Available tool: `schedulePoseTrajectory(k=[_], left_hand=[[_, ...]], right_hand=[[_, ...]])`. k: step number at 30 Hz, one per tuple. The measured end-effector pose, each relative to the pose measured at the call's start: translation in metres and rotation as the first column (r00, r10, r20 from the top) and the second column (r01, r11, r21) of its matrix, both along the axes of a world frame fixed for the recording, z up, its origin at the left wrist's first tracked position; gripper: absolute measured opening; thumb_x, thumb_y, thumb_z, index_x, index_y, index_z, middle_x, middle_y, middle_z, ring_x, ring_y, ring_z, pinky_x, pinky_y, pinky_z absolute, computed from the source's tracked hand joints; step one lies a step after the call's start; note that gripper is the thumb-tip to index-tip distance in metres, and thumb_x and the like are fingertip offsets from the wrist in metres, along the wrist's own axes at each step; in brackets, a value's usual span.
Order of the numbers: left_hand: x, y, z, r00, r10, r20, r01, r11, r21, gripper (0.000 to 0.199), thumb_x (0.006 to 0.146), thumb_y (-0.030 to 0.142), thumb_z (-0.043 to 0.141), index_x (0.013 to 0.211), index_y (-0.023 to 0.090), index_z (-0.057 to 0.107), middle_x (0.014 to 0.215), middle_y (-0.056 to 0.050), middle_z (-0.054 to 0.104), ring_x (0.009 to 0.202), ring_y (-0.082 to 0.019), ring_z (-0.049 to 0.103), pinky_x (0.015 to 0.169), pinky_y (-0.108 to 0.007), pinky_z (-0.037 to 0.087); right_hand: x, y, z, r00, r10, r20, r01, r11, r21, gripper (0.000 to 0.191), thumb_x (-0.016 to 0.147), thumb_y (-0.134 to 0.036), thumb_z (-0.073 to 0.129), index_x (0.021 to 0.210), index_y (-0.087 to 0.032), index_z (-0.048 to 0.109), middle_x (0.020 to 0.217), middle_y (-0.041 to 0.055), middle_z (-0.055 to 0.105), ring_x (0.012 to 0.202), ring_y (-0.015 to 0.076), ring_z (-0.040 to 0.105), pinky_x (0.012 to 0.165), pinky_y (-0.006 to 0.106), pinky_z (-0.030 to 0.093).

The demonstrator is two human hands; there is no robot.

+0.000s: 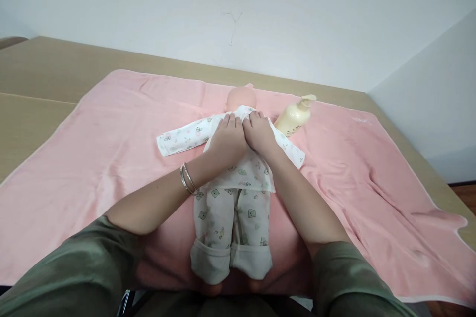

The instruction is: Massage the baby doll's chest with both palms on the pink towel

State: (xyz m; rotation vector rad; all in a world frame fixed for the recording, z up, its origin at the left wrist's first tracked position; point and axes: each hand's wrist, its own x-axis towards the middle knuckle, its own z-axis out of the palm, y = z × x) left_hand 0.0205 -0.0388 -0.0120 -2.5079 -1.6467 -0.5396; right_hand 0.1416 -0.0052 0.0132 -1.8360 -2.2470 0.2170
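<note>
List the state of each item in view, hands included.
Left hand: on shirt's upper part, grip unclear
Right hand: beside it on shirt, grip unclear
Doll: lying, feet toward camera
Shirt: on doll, sleeves spread
Trousers: on doll, cuffs turned up
Pump bottle: pump fitted, fill level unclear
Blanket: spread out, creased
</note>
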Motion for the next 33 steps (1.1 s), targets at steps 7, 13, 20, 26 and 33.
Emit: schedulePoseTrajectory(k=[7,13,20,26,33], left_hand=[[-0.015,0.017,0.012,0.998,0.006,0.065,0.0,0.995,-0.098,0.038,0.099,0.013,0.034,0.112,0.008,0.069,0.122,-0.02,0.073,0.123,-0.031,0.066,0.113,-0.046,0.051],[-0.018,0.03,0.009,0.981,0.088,0.173,-0.059,0.984,-0.168,0.039,0.101,0.021,0.033,0.12,0.007,0.064,0.128,-0.022,0.07,0.123,-0.033,0.064,0.111,-0.049,0.05],[-0.019,0.031,0.01,0.97,0.158,0.186,-0.126,0.977,-0.172,0.034,0.101,0.024,0.032,0.105,0.013,0.064,0.115,-0.019,0.072,0.11,-0.032,0.066,0.099,-0.048,0.052],[-0.015,0.031,0.001,0.964,0.172,0.203,-0.145,0.979,-0.14,0.037,0.103,0.026,0.031,0.113,0.011,0.064,0.122,-0.021,0.072,0.119,-0.033,0.065,0.107,-0.049,0.049],[-0.014,0.032,-0.006,0.953,0.181,0.242,-0.156,0.981,-0.118,0.04,0.103,0.027,0.03,0.118,0.011,0.064,0.126,-0.021,0.071,0.122,-0.034,0.063,0.109,-0.051,0.046]], right_hand=[[-0.006,-0.013,-0.001,1.0,-0.008,0.021,0.006,0.998,0.064,0.048,0.106,-0.026,0.03,0.139,-0.003,0.057,0.149,0.025,0.061,0.139,0.0382,0.053,0.119,0.053,0.037],[-0.01,-0.027,0.005,0.993,0.046,0.107,-0.053,0.996,0.071,0.047,0.107,-0.022,0.026,0.133,-0.002,0.06,0.136,0.0257,0.068,0.129,0.0358,0.06,0.116,0.048,0.041],[-0.012,-0.039,0.013,0.981,0.108,0.161,-0.123,0.989,0.086,0.043,0.105,-0.017,0.029,0.121,-0.01,0.068,0.12,0.0203,0.073,0.119,0.0323,0.065,0.108,0.041,0.048],[-0.007,-0.02,0.005,0.996,0.034,0.081,-0.036,0.999,0.023,0.056,0.105,-0.026,0.031,0.149,0.001,0.051,0.151,0.0292,0.059,0.146,0.0391,0.05,0.12,0.05,0.04],[-0.003,-0.006,-0.007,1.0,-0.016,0.021,0.017,1.0,-0.023,0.068,0.104,-0.033,0.03,0.161,0.004,0.036,0.168,0.0308,0.037,0.162,0.0416,0.03,0.13,0.059,0.024]])
